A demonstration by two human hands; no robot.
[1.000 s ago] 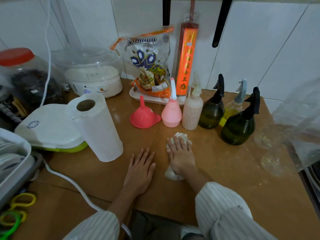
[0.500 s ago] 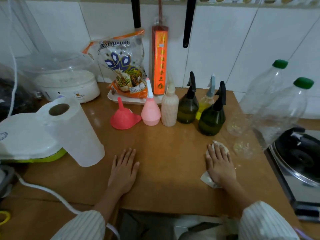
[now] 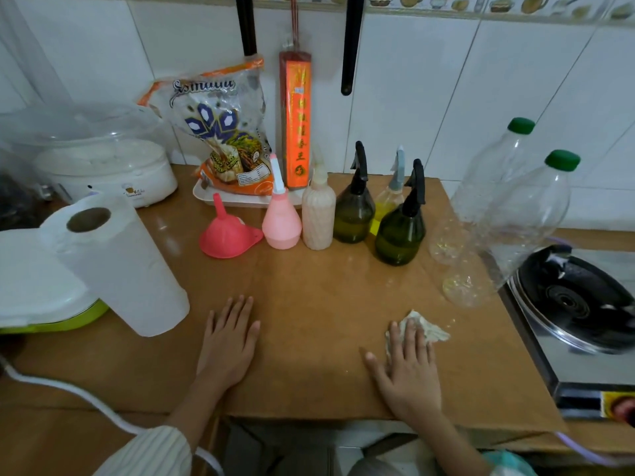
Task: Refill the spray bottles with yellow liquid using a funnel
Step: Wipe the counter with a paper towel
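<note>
Two dark green spray bottles (image 3: 354, 214) (image 3: 398, 235) with black triggers stand at the back of the brown table, with a clear spray bottle (image 3: 390, 197) holding yellow liquid behind them. A pink funnel (image 3: 228, 235) lies upside down to their left, beside a pink squeeze bottle (image 3: 281, 223) and a beige bottle (image 3: 318, 214). My left hand (image 3: 228, 341) rests flat on the table, fingers apart. My right hand (image 3: 407, 362) presses flat on a crumpled white paper towel (image 3: 429, 329) near the right front.
A paper towel roll (image 3: 120, 266) stands at the left, by a white appliance (image 3: 34, 283) and a steamer (image 3: 99, 163). Two clear bottles (image 3: 508, 207) with green caps stand at the right, next to a stove (image 3: 577, 304). A snack bag (image 3: 223, 132) leans on the wall.
My right hand has slid the paper towel from the table's middle to the right and then toward me. My view has shifted right. The left hand stays flat.
</note>
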